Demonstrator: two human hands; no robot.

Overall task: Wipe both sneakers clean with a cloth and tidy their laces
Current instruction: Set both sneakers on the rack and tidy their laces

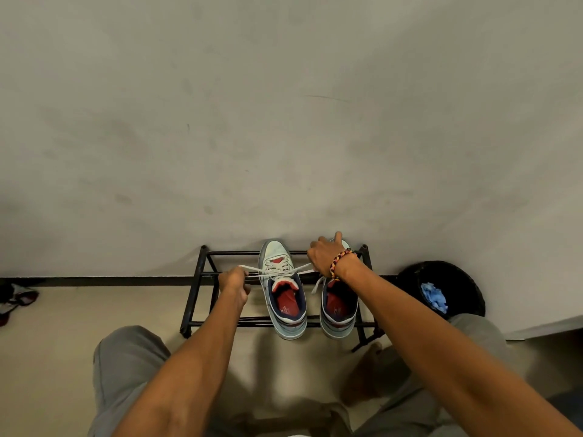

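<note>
Both hands' curled fingers, left hand [234,280] and right hand [325,257], pinch left sneaker's [284,288] laces [277,271] taut.

Single head-worn wide-angle view, looked forward and down. Wall [284,105] filled upper frame; shoe rack [202,279] sat low centre, at arm's reach; own knees at bottom edge.

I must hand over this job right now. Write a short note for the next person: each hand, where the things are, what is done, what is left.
Left hand and right hand each pinch one end of the lace of the left sneaker, pulled taut sideways.
Both sneakers stand on the black rack; the right sneaker has a loose lace.
Blue cloth lies in the black basket.
Wiping: cannot tell.
Left: tie this lace, tidy the other.
</note>
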